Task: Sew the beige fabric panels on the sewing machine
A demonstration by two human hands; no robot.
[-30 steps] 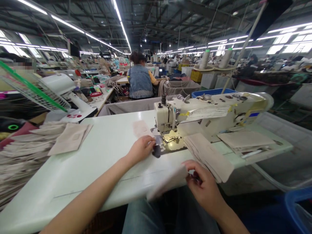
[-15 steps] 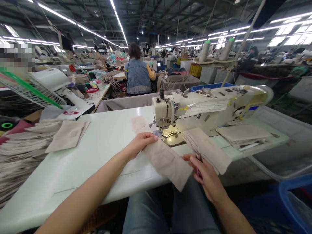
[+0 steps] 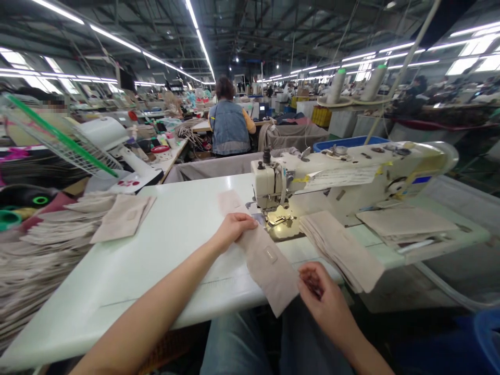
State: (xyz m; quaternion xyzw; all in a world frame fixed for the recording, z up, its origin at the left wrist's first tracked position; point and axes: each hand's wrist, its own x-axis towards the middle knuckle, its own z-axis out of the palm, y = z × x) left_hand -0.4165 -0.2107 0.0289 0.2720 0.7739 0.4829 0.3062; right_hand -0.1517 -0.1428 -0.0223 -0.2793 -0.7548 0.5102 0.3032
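My left hand point(image 3: 236, 229) is closed, thumb and fingers pinching the upper part of a beige fabric piece point(image 3: 265, 265). This piece slants over the table's front edge, with a small stitched label near its middle. Its far end lies on the table left of the needle area. My right hand point(image 3: 322, 291) is curled at the lower right edge of the fabric, fingertips touching it. Small thread snips point(image 3: 315, 286), dark and reddish, sit mostly hidden in that palm. Just beyond the fabric stands a sewing machine point(image 3: 273, 182), its lit metal plate right of my left hand.
Folded beige pieces point(image 3: 344, 250) lie right of the needle, and more point(image 3: 406, 221) under the machine's arm. A tall stack point(image 3: 50, 260) fills the left side, near a white fan point(image 3: 103, 133). A person point(image 3: 231, 122) sits ahead. A blue bin point(image 3: 486, 333) stands lower right.
The fabric's lower end has swung left and turned so the label shows clearly. My right hand has shifted down a little, and the snips have dropped deeper into its palm. The view has turned slightly left.
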